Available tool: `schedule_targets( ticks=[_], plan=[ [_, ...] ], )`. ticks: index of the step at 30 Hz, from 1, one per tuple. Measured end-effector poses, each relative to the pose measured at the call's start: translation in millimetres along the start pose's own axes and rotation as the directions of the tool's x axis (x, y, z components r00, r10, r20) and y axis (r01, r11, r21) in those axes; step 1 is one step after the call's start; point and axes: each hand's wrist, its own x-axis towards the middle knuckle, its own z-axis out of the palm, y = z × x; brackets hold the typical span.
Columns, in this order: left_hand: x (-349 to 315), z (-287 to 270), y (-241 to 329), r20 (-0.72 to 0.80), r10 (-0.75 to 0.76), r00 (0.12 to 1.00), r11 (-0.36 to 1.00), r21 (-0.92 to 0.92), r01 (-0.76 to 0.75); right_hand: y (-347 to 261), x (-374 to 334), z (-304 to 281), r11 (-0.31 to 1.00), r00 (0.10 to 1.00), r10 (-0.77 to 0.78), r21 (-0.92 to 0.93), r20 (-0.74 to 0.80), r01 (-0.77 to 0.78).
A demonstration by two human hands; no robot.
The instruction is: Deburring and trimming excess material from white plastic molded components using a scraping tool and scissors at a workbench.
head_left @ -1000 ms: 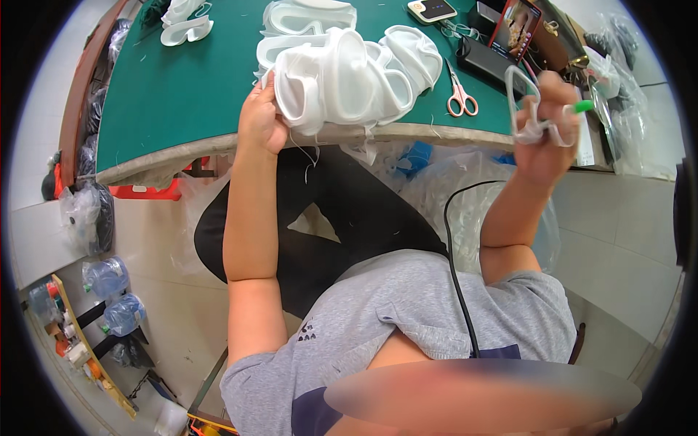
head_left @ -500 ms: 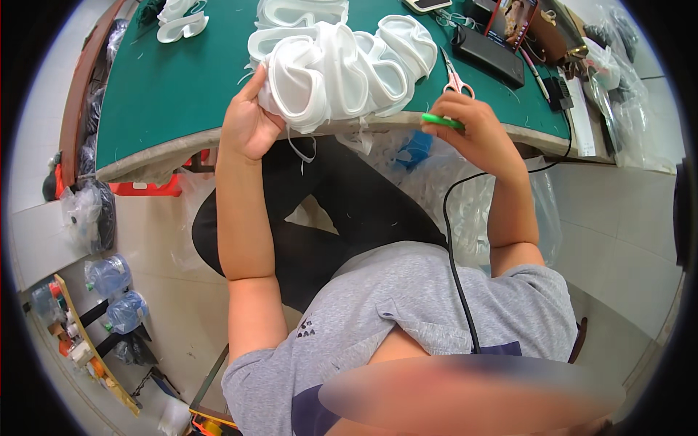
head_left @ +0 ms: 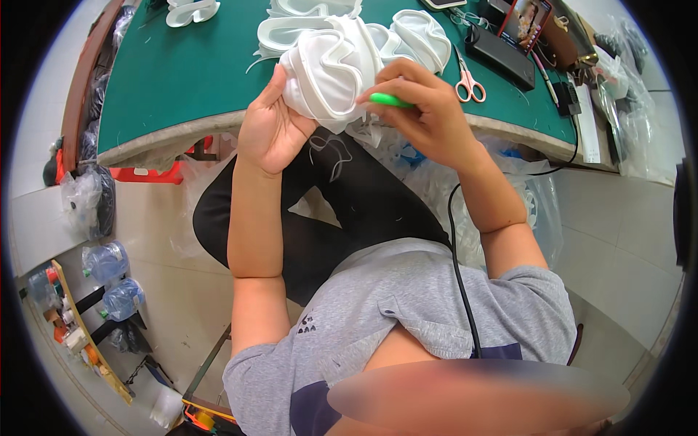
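My left hand (head_left: 275, 138) grips the lower left side of a white goggle-shaped piece (head_left: 320, 80) with raised, wavy rims, tilted up over the table's front edge. My right hand (head_left: 430, 109) is closed around a small bright green tool (head_left: 390, 99), whose kind I cannot make out. Its fingertips are at the right edge of the white piece, partly hiding that side. Pale loose threads (head_left: 336, 156) hang beneath the piece. More of these white pieces (head_left: 422, 43) lie on the table behind and to the right.
The table has a green top (head_left: 189, 80). Pink-handled scissors (head_left: 469, 81) lie right of my right hand, near a black case (head_left: 502, 58) and a phone with a lit screen (head_left: 525, 23). A black cable (head_left: 452, 240) runs past my right arm. Clear plastic bags (head_left: 542, 211) hang below.
My right hand has moved left with the green tool, up to the white piece. My left hand has shifted slightly right and turned the piece, pulling it apart from the others.
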Motion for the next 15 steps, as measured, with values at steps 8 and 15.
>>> schedule_targets(
  ticks=[8, 15],
  plan=[
    [-1.2, 18.8, -8.8, -0.134, 0.101, 0.986, 0.956, 0.287, -0.059, -0.2, 18.9, -1.2, 0.984, 0.964, -0.004, -0.172, 0.265, 0.051],
    [-1.4, 20.4, -10.0, -0.168, 0.114, 0.979, 0.949, 0.31, -0.057, -5.9, 25.9, -2.2, 0.961, 0.939, 0.019, -0.264, 0.344, 0.078]
  ],
)
